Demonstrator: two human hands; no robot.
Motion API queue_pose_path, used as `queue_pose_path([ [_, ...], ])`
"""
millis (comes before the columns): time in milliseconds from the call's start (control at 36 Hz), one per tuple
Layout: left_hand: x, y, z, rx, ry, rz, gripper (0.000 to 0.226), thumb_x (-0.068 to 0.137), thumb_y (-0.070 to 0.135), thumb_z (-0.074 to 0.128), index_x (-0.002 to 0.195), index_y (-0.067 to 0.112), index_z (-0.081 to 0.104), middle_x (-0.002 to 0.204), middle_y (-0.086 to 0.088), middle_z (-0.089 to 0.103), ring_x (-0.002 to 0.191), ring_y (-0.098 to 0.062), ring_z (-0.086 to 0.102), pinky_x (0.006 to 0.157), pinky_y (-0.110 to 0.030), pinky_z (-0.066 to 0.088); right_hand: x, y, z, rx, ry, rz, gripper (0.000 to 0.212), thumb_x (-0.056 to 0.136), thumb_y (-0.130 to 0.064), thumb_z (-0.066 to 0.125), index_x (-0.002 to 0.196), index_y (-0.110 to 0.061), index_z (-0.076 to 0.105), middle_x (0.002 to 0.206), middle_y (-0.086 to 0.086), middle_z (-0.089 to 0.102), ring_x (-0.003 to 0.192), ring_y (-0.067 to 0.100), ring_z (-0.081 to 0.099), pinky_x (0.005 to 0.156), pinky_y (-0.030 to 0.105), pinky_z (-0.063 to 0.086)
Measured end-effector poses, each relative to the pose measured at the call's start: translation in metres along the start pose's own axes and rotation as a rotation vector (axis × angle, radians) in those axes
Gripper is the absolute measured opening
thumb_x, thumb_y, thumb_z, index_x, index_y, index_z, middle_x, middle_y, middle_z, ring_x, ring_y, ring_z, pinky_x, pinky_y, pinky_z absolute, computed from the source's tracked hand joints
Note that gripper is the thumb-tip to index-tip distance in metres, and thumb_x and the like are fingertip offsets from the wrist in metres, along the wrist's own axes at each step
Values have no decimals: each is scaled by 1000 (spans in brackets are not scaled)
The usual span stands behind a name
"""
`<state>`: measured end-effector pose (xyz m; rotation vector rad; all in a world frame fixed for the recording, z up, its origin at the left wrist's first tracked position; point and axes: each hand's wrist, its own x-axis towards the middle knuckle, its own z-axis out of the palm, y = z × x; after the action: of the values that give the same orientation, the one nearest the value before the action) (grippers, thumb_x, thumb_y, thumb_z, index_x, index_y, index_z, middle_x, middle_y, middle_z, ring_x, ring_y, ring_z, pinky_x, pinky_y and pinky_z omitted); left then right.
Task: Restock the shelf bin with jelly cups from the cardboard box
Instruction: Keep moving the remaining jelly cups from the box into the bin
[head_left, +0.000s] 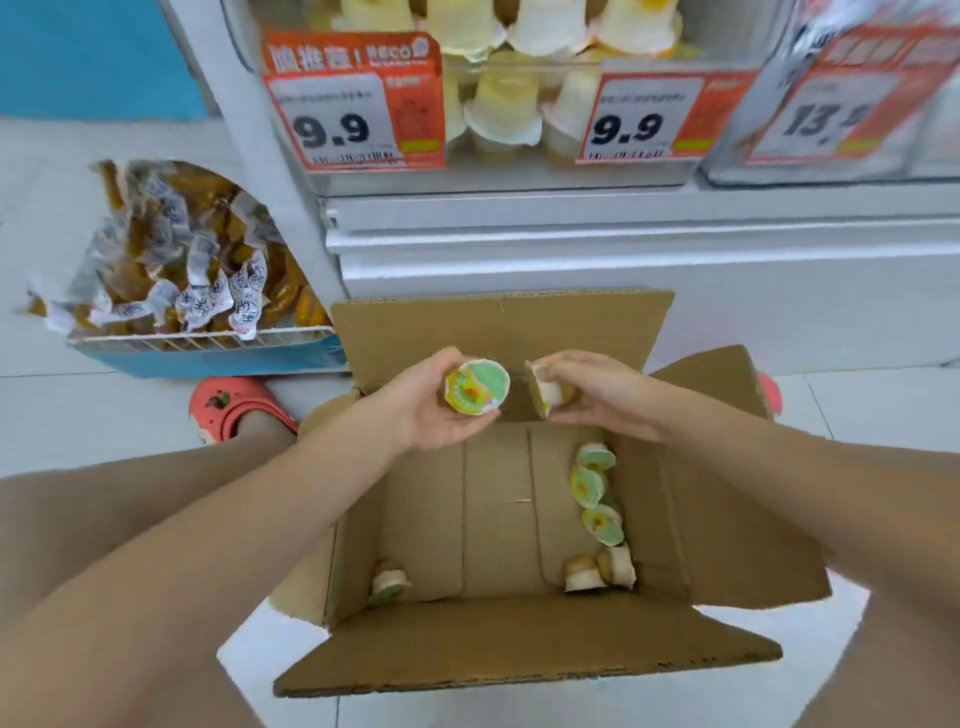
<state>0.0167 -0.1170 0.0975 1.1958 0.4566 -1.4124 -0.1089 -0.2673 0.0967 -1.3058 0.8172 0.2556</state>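
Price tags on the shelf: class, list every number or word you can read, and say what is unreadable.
"9.9" on the left price tag.
"9.9" on the middle price tag.
"13." on the right price tag; the rest is blurred.
Small print, the red headers and the jelly cup lid are unreadable.

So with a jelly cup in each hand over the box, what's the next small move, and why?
Probably lift both up to the shelf bin and drop them in. The left hand grips a jelly cup, the right hand grips another cup, both already clear of the cardboard box, and neither hand is free for more.
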Motion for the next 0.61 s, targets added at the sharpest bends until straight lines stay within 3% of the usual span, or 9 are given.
queue_pose_path([
  [139, -59, 31, 29, -50, -211, 63, 32, 76, 11, 55, 108, 6, 57, 105, -20, 60, 99, -31, 58, 71, -44, 58, -52, -62, 2, 21, -87, -254, 26, 93, -21, 57, 116, -10, 59, 94, 7, 60, 73, 15, 61, 69, 27, 54],
  [222, -82, 41, 42, -29, -295, 106, 49, 72, 11, 59, 120, -1, 53, 114, -23, 60, 98, -36, 64, 77, -48, 57, -76, -80, 6, -123, 34, -508, 20, 90, -14, 62, 109, -16, 61, 93, 4, 62, 70, 12, 63, 64, 24, 54],
  [306, -93, 45, 48, 89, -388, 190, 50, 77, 15, 64, 124, 4, 53, 121, -20, 62, 107, -34, 64, 81, -52, 54, -81, -88, 11, -262, 138, -720, 35, 78, -19, 74, 109, -27, 59, 110, 5, 60, 84, 20, 61, 70, 26, 53],
  [417, -96, 51, 55, 122, -427, 305, 50, 75, 15, 69, 122, 2, 56, 127, -23, 58, 111, -33, 61, 86, -40, 55, -76, -98, 15, -307, 120, -766, 42, 75, -25, 70, 113, -35, 58, 116, -12, 59, 103, 17, 58, 83, 24, 51],
  [500, -100, 56, 60, 167, -414, 353, 46, 82, 15, 59, 125, 0, 54, 124, -24, 59, 116, -34, 58, 92, -38, 51, -73, -101, 11, -283, 36, -739, 55, 75, -23, 71, 126, -28, 53, 127, -2, 55, 112, 19, 56, 90, 28, 51],
  [611, -103, 53, 62, 227, -396, 368, 49, 78, 15, 59, 122, -5, 55, 113, -26, 64, 106, -34, 64, 83, -31, 56, -72, -98, 10, -296, -77, -743, 68, 74, -7, 78, 133, -21, 48, 127, 1, 54, 113, 20, 56, 92, 35, 53],
])
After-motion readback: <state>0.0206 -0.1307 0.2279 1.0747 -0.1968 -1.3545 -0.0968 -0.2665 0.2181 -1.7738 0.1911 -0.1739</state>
